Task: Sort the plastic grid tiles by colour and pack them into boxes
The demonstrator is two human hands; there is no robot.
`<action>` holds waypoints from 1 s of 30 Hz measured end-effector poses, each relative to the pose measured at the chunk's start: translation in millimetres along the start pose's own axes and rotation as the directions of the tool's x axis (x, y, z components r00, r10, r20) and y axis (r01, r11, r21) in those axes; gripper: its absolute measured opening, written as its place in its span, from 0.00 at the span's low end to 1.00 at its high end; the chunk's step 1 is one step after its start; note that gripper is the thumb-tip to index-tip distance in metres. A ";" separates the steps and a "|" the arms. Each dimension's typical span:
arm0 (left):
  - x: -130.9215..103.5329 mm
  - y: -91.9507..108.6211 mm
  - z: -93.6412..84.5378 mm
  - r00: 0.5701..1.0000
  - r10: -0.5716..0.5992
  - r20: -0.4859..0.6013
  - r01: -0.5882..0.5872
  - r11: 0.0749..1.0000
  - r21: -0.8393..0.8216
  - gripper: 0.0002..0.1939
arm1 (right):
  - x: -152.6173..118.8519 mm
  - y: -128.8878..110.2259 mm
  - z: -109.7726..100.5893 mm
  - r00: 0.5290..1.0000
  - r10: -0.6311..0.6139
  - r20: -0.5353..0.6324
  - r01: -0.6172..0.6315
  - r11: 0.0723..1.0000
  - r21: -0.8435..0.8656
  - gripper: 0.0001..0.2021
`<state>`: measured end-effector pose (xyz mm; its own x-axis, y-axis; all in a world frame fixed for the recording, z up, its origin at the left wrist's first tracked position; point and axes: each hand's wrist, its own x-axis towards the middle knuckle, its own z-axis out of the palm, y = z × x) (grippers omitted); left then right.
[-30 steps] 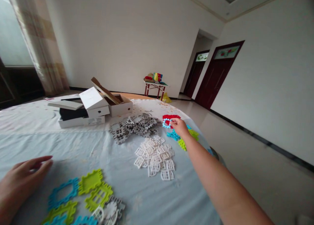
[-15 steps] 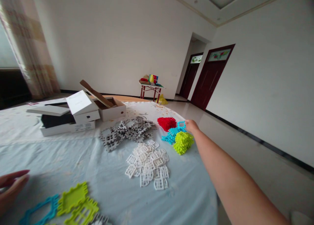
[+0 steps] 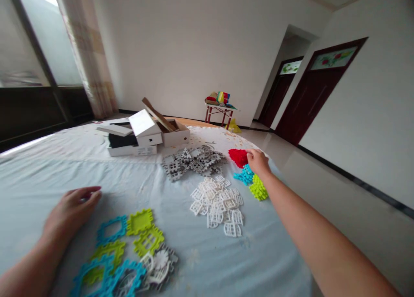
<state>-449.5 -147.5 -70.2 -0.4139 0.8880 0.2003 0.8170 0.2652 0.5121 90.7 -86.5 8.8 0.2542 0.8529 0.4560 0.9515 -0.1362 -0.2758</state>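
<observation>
R hand (image 3: 258, 162) by red pcs (image 3: 237, 157), L hand (image 3: 71, 206) nr blue frame (image 3: 122, 226).

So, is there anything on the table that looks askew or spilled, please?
Yes, the white boxes toward the back look untidy: a brown panel leans up and a white panel slopes, both tilted rather than flat. I see no obvious spill.

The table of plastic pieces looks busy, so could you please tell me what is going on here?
A person's right hand is at the red pile on the table; whether it grips a piece is unclear. The left hand rests, apparently empty, near some loose pieces. The blue pile and green pile sit close to the right arm, with the gray pile and white pile nearer the middle and boxes farther back.
</observation>
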 end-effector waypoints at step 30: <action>-18.6 14.4 -0.9 0.999 0.006 -0.045 -0.009 0.998 -0.057 0.19 | -172.5 -246.0 41.9 0.365 -0.885 0.288 0.710 0.465 0.529 0.10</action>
<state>-430.4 -160.5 -65.8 -0.4264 0.8718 0.2412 0.7963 0.2353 0.5573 -194.5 -179.0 -37.5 -0.7998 0.5767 0.1666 0.5309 0.8090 -0.2521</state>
